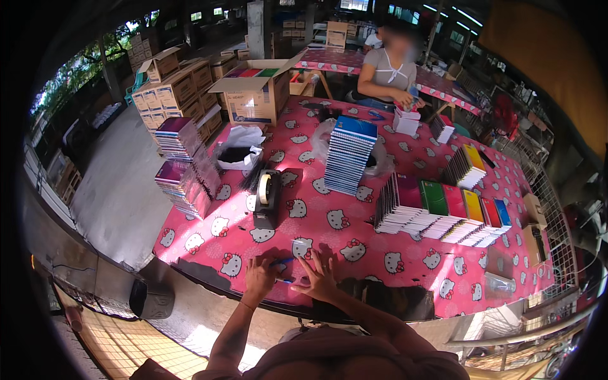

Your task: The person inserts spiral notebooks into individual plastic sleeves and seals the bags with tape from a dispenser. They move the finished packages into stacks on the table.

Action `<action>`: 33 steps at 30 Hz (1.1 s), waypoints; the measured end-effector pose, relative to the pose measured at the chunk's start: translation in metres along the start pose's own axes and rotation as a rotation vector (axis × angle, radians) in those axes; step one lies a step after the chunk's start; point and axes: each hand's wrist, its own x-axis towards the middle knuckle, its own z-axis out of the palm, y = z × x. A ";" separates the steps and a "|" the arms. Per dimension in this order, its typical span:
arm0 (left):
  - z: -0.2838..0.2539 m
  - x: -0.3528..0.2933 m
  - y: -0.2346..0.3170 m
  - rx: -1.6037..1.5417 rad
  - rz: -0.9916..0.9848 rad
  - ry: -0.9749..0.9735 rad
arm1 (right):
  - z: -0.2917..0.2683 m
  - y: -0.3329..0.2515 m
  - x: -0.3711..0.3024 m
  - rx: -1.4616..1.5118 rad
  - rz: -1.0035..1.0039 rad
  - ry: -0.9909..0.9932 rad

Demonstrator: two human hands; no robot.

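At the near edge of the table, my left hand [259, 277] is closed around a small blue tool [283, 261], whose kind I cannot make out; parts of it poke out towards the right hand. Just beside it, my right hand [320, 278] lies with its fingers spread over the pink cat-print tablecloth [253, 235]. A clear, shiny strip [301, 246] shows faintly beyond the fingertips. Further off stands a black tape dispenser [266, 204] with a roll of tape [264, 189].
Stacked notebooks stand at the left [183, 166], a tall blue notebook stack [349, 155] at the middle, and rows of coloured notebooks [437, 206] at the right. An open carton [250, 104] sits at the far left. Across the table, a person [387, 75] handles notebooks [406, 120].
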 end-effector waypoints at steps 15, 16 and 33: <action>0.023 0.064 0.213 -0.351 0.478 0.168 | -0.156 0.132 -0.113 -0.028 0.513 0.467; 0.031 0.066 0.235 -0.369 0.529 0.163 | -0.178 0.145 -0.122 -0.035 0.532 0.517; 0.216 0.099 0.679 -0.209 1.095 0.187 | -0.445 0.464 -0.235 -0.676 0.720 0.410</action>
